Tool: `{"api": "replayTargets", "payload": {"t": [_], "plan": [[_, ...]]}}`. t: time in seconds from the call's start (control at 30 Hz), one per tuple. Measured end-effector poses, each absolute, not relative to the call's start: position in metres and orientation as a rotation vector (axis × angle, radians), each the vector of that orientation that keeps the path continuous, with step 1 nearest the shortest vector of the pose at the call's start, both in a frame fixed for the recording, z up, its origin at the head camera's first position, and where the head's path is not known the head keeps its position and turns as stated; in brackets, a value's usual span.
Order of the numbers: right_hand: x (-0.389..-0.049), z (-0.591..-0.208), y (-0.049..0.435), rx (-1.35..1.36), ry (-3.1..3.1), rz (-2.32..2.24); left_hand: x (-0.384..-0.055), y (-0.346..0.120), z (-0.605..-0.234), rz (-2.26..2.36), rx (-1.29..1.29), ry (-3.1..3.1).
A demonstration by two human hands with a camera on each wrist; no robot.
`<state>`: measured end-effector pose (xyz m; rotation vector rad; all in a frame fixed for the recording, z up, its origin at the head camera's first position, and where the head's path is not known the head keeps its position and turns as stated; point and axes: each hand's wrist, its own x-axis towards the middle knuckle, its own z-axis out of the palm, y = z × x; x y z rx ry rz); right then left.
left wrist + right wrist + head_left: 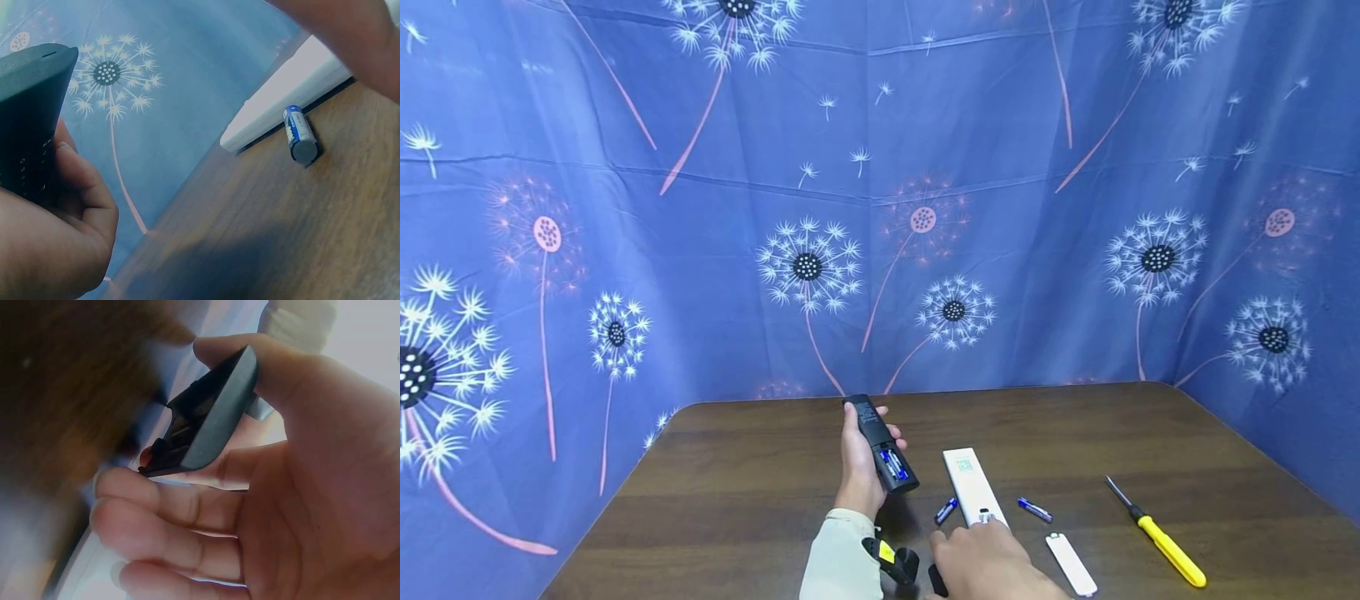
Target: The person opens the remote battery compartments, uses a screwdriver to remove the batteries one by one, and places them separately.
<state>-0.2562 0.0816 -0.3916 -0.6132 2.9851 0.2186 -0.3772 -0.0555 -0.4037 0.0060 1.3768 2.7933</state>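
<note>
My left hand [857,477] grips a black remote control [868,422] above the table, its back facing up. Blue batteries [892,464] lie in the remote's uncovered compartment. Low in the head view, my right hand [992,560] is beside a white remote [972,483], overlapping its near end. Between thumb and fingers the right hand pinches a black battery cover [228,415], its hollow inner side partly showing in the right wrist view. One loose battery [946,511] lies left of the white remote, another battery [1035,510] to its right.
A white battery cover [1071,564] lies on the brown table [737,500] right of my right hand. Farther right is a screwdriver [1165,546] with a yellow handle. A blue dandelion-print cloth [880,167] hangs behind the table and along its sides.
</note>
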Motion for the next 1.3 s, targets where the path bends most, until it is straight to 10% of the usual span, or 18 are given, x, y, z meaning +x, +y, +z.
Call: {"api": "replayTargets", "payload": {"t": [1.3], "plan": [[-0.2521,-0.3853,0.0859,-0.754,3.057,0.012,-0.3748,-0.0553,-0.4056,2.759,0.004,1.438]]}}
